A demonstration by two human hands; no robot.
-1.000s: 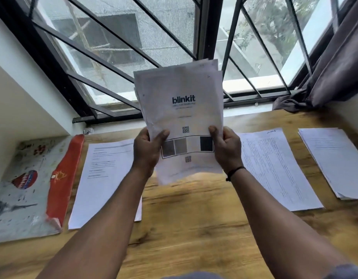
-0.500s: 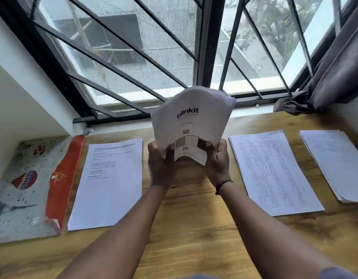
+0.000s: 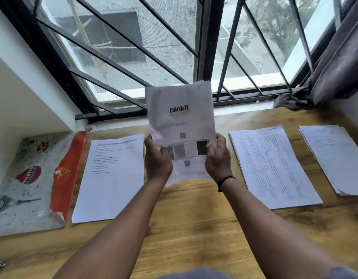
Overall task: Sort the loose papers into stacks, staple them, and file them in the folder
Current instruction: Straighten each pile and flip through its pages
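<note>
I am partway through the sorting, by my reckoning. Three stacks are already lying flat on the wooden surface: the left stack just beside the folder, the table-printed stack to the right of my hands, and the far-right stack near the curtain. The bundle of papers with the "blinkit" sheet on top is not yet laid down; I am holding it upright above the middle of the surface, in the gap between the left and the table-printed stacks. I am seeing no staples on any stack and no stapler that I can make out, and the folder is lying closed at the far left, so stapling and filing are, I judge, all still to do.

Both forearms are reaching forward and slightly inward. My left hand is gripping the bundle's lower left edge, thumb across the front, and my right hand is gripping the lower right edge likewise, fingers curled behind the sheets.
</note>
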